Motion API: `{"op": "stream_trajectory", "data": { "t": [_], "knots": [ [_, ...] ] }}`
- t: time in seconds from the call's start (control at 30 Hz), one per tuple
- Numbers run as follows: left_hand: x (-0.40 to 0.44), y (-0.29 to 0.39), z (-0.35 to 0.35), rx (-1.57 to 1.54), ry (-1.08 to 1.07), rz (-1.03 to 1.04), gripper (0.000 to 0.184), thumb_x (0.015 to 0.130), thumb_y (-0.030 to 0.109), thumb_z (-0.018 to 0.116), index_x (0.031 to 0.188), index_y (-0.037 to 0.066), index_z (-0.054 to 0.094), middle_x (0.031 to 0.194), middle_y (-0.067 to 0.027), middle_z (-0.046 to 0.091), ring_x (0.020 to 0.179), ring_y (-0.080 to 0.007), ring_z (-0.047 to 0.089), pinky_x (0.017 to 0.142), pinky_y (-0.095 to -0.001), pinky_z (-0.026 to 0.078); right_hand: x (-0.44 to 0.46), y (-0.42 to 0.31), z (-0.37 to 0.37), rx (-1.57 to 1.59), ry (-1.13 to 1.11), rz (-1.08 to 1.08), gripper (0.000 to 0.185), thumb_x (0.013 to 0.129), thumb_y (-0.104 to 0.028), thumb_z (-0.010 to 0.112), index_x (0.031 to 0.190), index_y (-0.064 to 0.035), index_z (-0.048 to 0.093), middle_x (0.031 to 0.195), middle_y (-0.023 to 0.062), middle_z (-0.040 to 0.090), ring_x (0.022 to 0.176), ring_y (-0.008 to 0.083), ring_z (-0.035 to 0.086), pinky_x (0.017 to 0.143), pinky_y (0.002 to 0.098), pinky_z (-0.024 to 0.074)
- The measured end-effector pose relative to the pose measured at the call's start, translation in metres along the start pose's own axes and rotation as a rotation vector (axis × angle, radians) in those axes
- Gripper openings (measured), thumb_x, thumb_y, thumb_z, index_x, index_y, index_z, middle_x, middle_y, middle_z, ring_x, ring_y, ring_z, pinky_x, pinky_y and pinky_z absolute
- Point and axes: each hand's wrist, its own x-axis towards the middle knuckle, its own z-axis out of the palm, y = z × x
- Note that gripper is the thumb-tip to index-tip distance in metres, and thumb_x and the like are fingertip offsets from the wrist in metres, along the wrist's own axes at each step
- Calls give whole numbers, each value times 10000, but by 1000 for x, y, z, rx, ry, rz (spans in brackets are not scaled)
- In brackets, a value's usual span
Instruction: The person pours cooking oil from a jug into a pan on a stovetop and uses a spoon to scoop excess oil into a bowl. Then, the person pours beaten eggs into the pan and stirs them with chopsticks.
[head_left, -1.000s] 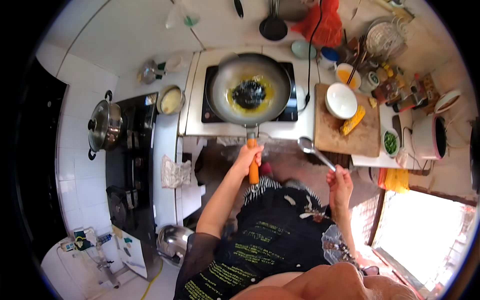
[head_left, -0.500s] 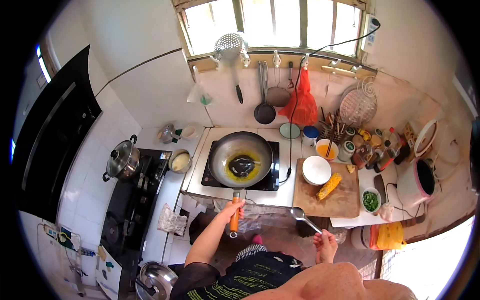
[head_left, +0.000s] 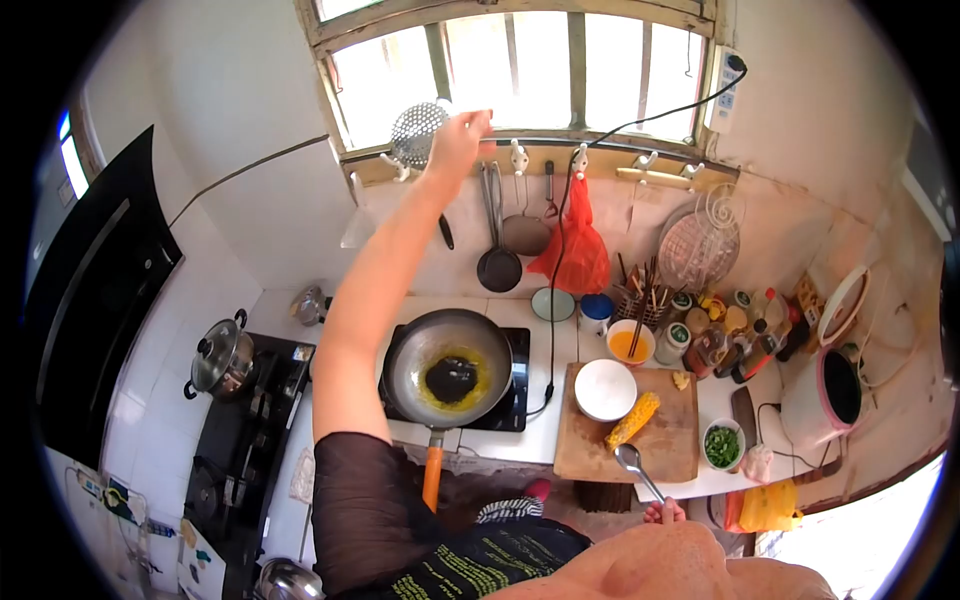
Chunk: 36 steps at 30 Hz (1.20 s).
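Observation:
My left hand [head_left: 460, 142] is raised to the window ledge, beside the round perforated skimmer [head_left: 418, 134] hanging there. Its fingers point right and look apart, with nothing visible in them. Below it, the wok [head_left: 415, 375] stands on the black induction cooktop [head_left: 519, 380], holding yellowish oil; its wooden handle [head_left: 432, 478] is free. Low at the right, my right hand [head_left: 666, 513] is closed around the handle of a metal spoon [head_left: 640, 470]. The spoon's bowl is over the front of the cutting board [head_left: 570, 450], just below a corn cob [head_left: 633, 420].
A white bowl [head_left: 605, 390] sits on the board. Behind are a bowl of orange liquid [head_left: 630, 342] with chopsticks and several seasoning bottles [head_left: 710, 345]. Chopped greens [head_left: 722, 445] are at the right. A black cord [head_left: 560, 260] hangs down to the cooktop. A lidded pot [head_left: 222, 358] stands left.
My left hand has let go of the wok handle and risen to the window ledge. My right hand, still gripping the spoon, is slightly lower in view. The whole view has shifted.

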Motion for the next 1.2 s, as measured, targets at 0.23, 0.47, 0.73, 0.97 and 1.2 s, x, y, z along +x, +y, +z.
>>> {"op": "stream_trajectory", "data": {
  "t": [0.23, 0.47, 0.73, 0.97, 1.2],
  "knots": [
    [236, 45, 37, -367, 376, 225, 460, 838, 20, 568, 1250, -49, 373, 1214, -152, 441, 1076, -230, 476, 931, -392, 457, 37, 7, 11, 95, 279, -168, 153, 898, -187, 590, 953, -55, 536, 790, 56, 618, 641, 109, 586, 559, 195, 482],
    [314, 36, 33, -661, 268, 178, 158, 778, -42, 561, 934, -23, 546, 889, -132, 581, 862, -255, 573, 935, -442, 459, 59, -2, 50, 103, 274, -168, 163, 905, -194, 583, 958, -49, 531, 799, 57, 613, 652, 100, 575, 567, 191, 471],
    [270, 50, -7, -582, 232, 97, 204, 881, 234, 553, 772, 75, 486, 739, -64, 500, 724, -204, 519, 761, -324, 500, 57, -4, 52, 60, 161, -133, 153, 905, -175, 580, 948, -38, 524, 799, 64, 608, 649, 108, 572, 573, 194, 474],
    [90, 100, -121, -314, 490, 502, 130, 882, 68, 505, 976, -21, 496, 849, -93, 548, 801, -191, 571, 726, -355, 576, 32, -6, 44, 9, 81, -72, 145, 894, -147, 588, 960, -31, 530, 793, 82, 617, 638, 120, 584, 567, 206, 493],
    [3, 124, -286, -83, 733, 345, 207, 928, 100, 442, 1089, -30, 441, 874, -138, 569, 799, -214, 578, 715, -354, 579, -11, 1, 19, -82, -86, 12, 173, 894, -155, 593, 995, -19, 558, 800, 86, 633, 648, 124, 599, 583, 213, 497]
  ]
}}
